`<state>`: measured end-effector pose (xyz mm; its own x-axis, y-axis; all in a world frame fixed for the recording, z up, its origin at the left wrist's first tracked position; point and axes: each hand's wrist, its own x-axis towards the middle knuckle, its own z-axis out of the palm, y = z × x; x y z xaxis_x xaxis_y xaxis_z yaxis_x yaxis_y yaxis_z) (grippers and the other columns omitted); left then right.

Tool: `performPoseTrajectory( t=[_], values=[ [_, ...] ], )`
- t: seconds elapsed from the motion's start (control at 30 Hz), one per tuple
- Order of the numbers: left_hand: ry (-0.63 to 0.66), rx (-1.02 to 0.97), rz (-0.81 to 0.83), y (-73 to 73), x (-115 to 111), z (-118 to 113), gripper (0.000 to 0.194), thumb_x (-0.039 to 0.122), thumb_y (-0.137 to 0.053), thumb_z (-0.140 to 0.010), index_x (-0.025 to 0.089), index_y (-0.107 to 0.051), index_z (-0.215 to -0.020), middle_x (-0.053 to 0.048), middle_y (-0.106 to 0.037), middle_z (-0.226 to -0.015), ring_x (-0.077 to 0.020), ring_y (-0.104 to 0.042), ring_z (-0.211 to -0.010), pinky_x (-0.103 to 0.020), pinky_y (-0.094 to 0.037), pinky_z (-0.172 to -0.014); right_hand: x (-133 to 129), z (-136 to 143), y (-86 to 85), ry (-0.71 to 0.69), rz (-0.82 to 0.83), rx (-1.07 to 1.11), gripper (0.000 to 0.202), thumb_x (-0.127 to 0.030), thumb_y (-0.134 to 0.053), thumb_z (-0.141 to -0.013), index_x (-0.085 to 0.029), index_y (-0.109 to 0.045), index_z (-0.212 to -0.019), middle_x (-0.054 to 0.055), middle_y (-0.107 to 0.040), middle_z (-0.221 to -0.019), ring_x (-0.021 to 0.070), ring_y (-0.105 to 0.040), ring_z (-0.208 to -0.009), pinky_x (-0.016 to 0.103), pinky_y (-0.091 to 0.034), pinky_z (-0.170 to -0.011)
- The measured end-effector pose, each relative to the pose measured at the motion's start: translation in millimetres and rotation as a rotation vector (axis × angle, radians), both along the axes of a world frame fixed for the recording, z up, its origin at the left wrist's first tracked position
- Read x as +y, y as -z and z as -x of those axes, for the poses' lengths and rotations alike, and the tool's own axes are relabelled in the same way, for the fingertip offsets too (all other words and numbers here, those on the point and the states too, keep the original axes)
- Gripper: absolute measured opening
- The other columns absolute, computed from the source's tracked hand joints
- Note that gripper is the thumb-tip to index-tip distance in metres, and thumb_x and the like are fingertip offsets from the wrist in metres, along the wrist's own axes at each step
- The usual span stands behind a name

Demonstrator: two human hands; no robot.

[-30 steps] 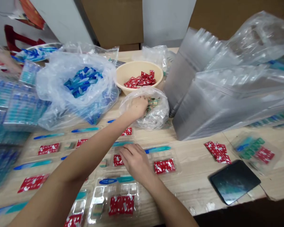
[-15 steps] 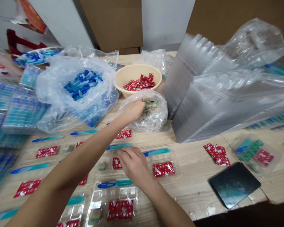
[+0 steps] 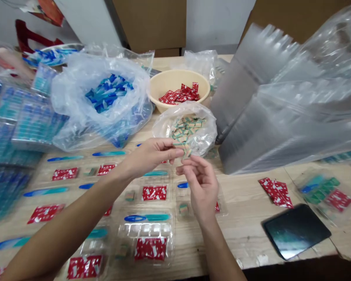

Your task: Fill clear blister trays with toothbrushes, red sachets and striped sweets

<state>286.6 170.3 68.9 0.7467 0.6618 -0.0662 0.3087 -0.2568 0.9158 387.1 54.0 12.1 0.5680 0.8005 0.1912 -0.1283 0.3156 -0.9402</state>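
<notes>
My left hand (image 3: pixel 152 155) pinches a few small tan-and-green sponge blocks (image 3: pixel 187 149) between thumb and fingers, just in front of a clear plastic bag (image 3: pixel 206 142) full of such blocks. Close below them is my right hand (image 3: pixel 202 183), palm turned inward, with its fingers loosely curled and apart; nothing shows in it. Under both hands lie clear plastic blister trays (image 3: pixel 128 244). Many of these hold a blue-and-teal slim tool (image 3: pixel 148 217) and a red patterned packet (image 3: pixel 150 249); some also hold a small tan-and-green block (image 3: pixel 130 196).
A cream bowl (image 3: pixel 155 91) of red packets and a large bag (image 3: pixel 64 97) of blue pieces stand behind. Stacked clear trays (image 3: pixel 251 132) rise at right, near a dark tablet (image 3: pixel 296 231) and loose red packets (image 3: pixel 276 192). Filled packs (image 3: pixel 32 128) are piled left.
My left hand has come out of the bag towards me with sponge blocks in it. My right hand has lifted off the trays and moved right and up beside it. The view has shifted slightly.
</notes>
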Motion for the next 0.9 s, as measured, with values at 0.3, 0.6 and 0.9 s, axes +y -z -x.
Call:
performPoseTrajectory(
  t=[0.3, 0.6, 0.9],
  values=[
    [-0.028, -0.139, 0.191, 8.5, -19, -1, 0.014, 0.030, -0.061, -0.077, 0.017, -0.066, -0.077, 0.001, -0.065, -0.070, -0.0099, -0.057, -0.064, -0.023, -0.046, -0.063, 4, 1, 0.2, 0.108, 0.039, 0.069, 0.020, -0.019, -0.067, -0.074, -0.022, -0.060, -0.093, -0.004, -0.068, -0.072, 0.0104, -0.067, -0.058, 0.023, -0.058, -0.055],
    [-0.059, -0.132, 0.098, 7.6, -25, -3, 0.015, 0.031, -0.058, -0.080, 0.017, -0.065, -0.079, 0.000, -0.067, -0.074, -0.0113, -0.060, -0.068, -0.023, -0.049, -0.064, 4, -1, -1.6, 0.135, 0.031, 0.056, 0.010, -0.017, -0.066, -0.075, -0.021, -0.058, -0.079, -0.005, -0.070, -0.070, 0.0106, -0.066, -0.057, 0.023, -0.057, -0.054],
    [-0.148, -0.131, 0.023, 12.6, -23, -1, 0.019, 0.034, -0.055, -0.083, 0.017, -0.063, -0.080, 0.002, -0.061, -0.064, -0.0109, -0.057, -0.063, -0.024, -0.047, -0.064, 1, 0, -5.7, 0.116, 0.041, 0.062, 0.012, -0.018, -0.065, -0.075, -0.022, -0.058, -0.084, -0.006, -0.069, -0.063, 0.0104, -0.065, -0.053, 0.023, -0.056, -0.053]
  ],
)
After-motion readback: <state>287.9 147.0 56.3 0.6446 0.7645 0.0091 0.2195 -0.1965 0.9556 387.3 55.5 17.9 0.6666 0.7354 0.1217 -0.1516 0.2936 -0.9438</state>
